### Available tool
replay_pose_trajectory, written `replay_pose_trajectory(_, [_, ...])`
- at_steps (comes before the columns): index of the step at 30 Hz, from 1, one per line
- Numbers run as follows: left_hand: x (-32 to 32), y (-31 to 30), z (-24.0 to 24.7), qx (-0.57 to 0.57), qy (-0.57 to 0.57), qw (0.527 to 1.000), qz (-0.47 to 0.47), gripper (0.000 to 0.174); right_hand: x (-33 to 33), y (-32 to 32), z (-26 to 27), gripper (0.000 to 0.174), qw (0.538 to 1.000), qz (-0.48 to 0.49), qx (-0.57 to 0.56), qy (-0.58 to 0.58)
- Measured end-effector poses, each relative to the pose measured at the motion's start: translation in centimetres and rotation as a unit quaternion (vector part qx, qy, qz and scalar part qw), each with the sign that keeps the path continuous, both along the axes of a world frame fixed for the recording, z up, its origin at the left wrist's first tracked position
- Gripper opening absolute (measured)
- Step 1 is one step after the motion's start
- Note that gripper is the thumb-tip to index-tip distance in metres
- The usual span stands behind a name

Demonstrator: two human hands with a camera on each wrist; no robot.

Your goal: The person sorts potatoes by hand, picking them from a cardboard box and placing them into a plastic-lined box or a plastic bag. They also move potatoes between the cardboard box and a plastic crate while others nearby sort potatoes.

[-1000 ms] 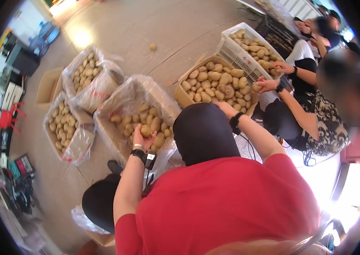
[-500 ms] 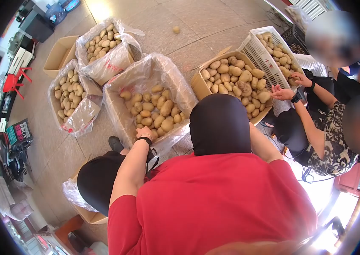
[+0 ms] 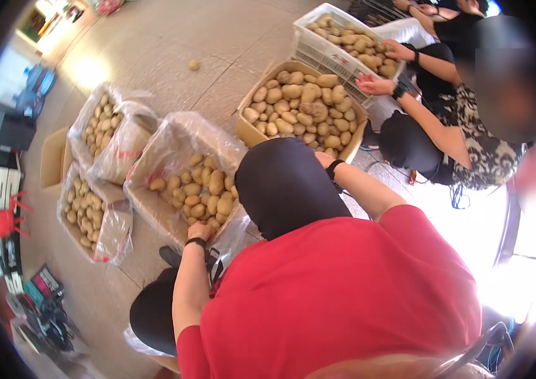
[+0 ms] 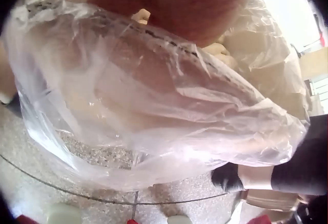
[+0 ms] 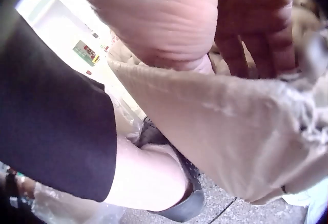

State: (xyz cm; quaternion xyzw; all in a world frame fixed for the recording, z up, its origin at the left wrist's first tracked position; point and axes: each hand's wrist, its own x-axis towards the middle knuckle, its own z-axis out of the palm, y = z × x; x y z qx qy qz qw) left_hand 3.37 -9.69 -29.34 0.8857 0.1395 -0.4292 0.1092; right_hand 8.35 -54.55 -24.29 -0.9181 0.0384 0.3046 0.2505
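Note:
In the head view my left hand (image 3: 200,231) is at the near edge of a plastic-lined box (image 3: 148,170), beside potatoes (image 3: 216,183). The left wrist view shows that hand (image 4: 174,9) above the crinkled plastic liner (image 4: 154,101), its fingers hidden. My right hand (image 3: 325,159) reaches over the near edge of a cardboard box heaped with potatoes (image 3: 287,104), partly behind my knee. In the right wrist view the right hand (image 5: 205,24) hangs over the cardboard flap (image 5: 220,116), fingers extended and slightly apart; no potato shows in its grasp.
Two more lined boxes of potatoes (image 3: 85,208) (image 3: 100,126) and a cardboard box (image 3: 55,158) stand at left. A lone potato (image 3: 193,64) lies on the floor. At right, another person's hands (image 3: 377,84) are near a white crate (image 3: 309,44).
My left hand held a potato a second ago; it has since lowered to the lined box's near edge, and that potato is no longer visible in it. The head view has shifted.

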Motion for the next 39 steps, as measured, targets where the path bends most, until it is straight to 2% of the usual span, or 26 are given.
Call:
replay_pose_trajectory(1, [0.0,-0.8,1.5,0.014,-0.009,1.000,0.011,0.044,0.1,-0.1,-0.4,0.027,0.997,0.061,-0.035,0.003])
replay_pose_trajectory(2, [-0.1,-0.9,1.5,0.014,-0.012,1.000,0.014,0.044,-0.1,-0.3,-0.8,0.027,0.998,0.051,-0.035,0.002])
replay_pose_trajectory(5, [-0.2,-0.9,0.6,0.036,-0.009,0.999,0.008,0.044,-0.9,-0.2,0.5,0.020,0.972,0.037,-0.152,-0.178])
replay_pose_trajectory(6, [-0.1,-0.9,0.6,0.063,-0.023,0.998,0.004,0.045,-1.0,-0.7,0.7,0.020,0.972,0.030,-0.153,-0.177])
replay_pose_trajectory(8, [0.0,-0.9,0.6,0.092,-0.036,0.995,-0.004,0.045,-1.1,-2.0,0.8,0.019,0.945,0.046,-0.244,-0.212])
replay_pose_trajectory(10, [0.2,-1.8,2.6,0.103,-0.105,0.989,0.025,0.044,-1.3,-3.2,-0.2,0.020,0.951,0.031,-0.244,-0.187])
replay_pose_trajectory(12, [0.6,-2.9,4.0,0.111,-0.117,0.987,0.028,0.044,-1.1,-3.7,-1.2,0.023,0.984,0.016,-0.164,-0.066])
replay_pose_trajectory(16, [1.0,-3.8,3.4,0.107,-0.161,0.981,0.006,0.041,-1.5,-2.4,-1.2,0.026,0.970,0.097,-0.215,-0.063])
replay_pose_trajectory(17, [1.2,-3.8,2.9,0.108,-0.162,0.981,0.008,0.041,-1.5,-1.9,-1.7,0.028,0.973,0.072,-0.209,-0.061])
replay_pose_trajectory(19, [1.5,-3.4,1.2,0.009,-0.191,0.981,0.012,0.041,-1.2,-2.0,-2.4,0.029,0.978,0.058,-0.193,-0.055])
replay_pose_trajectory(20, [1.6,-3.2,-0.1,0.011,-0.192,0.981,0.018,0.041,-0.9,-2.3,-2.7,0.030,0.982,0.043,-0.178,-0.047])
replay_pose_trajectory(21, [1.7,-2.9,-2.1,-0.063,-0.186,0.977,0.087,0.042,-0.7,-2.7,-2.9,0.031,0.985,0.036,-0.160,-0.053])
replay_pose_trajectory(24, [2.2,-3.8,-1.6,-0.250,-0.110,0.919,0.286,0.039,-0.2,-4.1,-4.8,0.037,0.991,0.012,-0.094,-0.094])
replay_pose_trajectory(26, [2.5,-4.8,-0.4,-0.354,-0.073,0.848,0.386,0.038,0.6,-3.9,-3.3,0.039,0.996,-0.055,-0.030,-0.063])
replay_pose_trajectory(27, [2.9,-5.4,0.8,-0.404,-0.046,0.807,0.428,0.040,1.5,-4.3,-3.7,0.038,0.994,-0.057,0.002,-0.096])
replay_pose_trajectory(28, [3.3,-6.1,2.2,-0.434,-0.032,0.774,0.461,0.041,2.5,-3.1,-0.3,0.038,0.985,-0.149,0.073,-0.042])
replay_pose_trajectory(29, [3.8,-6.9,3.3,-0.462,-0.018,0.739,0.490,0.042,3.8,-3.3,-1.0,0.038,0.976,-0.163,0.135,-0.051])
replay_pose_trajectory(30, [4.3,-7.3,3.9,-0.498,-0.006,0.710,0.498,0.042,5.3,-3.4,-1.4,0.037,0.962,-0.179,0.196,-0.058])
replay_pose_trajectory(32, [5.3,-8.3,4.8,-0.532,0.001,0.675,0.510,0.042,7.7,1.1,8.7,0.038,0.956,-0.176,0.234,-0.013])
replay_pose_trajectory(33, [5.9,-8.8,5.4,-0.581,0.020,0.627,0.519,0.042,9.1,1.9,10.4,0.038,0.946,-0.141,0.293,0.018])
replay_pose_trajectory(34, [6.3,-9.4,6.0,-0.626,0.037,0.576,0.525,0.042,10.3,2.7,11.8,0.037,0.930,-0.106,0.349,0.051])
replay_pose_trajectory(35, [6.8,-9.9,6.9,-0.626,0.032,0.571,0.530,0.042,11.0,4.3,13.8,0.041,0.901,-0.075,0.421,0.074])
replay_pose_trajectory(36, [7.3,-10.4,8.1,-0.654,0.034,0.540,0.530,0.043,11.4,5.9,15.8,0.044,0.866,-0.045,0.489,0.098])
replay_pose_trajectory(37, [7.6,-10.8,9.2,-0.680,0.036,0.508,0.527,0.044,11.7,6.8,17.4,0.048,0.839,-0.033,0.523,0.146])
replay_pose_trajectory(38, [7.7,-11.0,10.3,-0.679,0.032,0.505,0.531,0.044,11.9,7.2,17.9,0.048,0.839,-0.028,0.522,0.150])
replay_pose_trajectory(39, [7.8,-11.0,11.3,-0.717,0.034,0.449,0.533,0.045,12.1,7.7,18.2,0.049,0.848,-0.010,0.513,0.135])
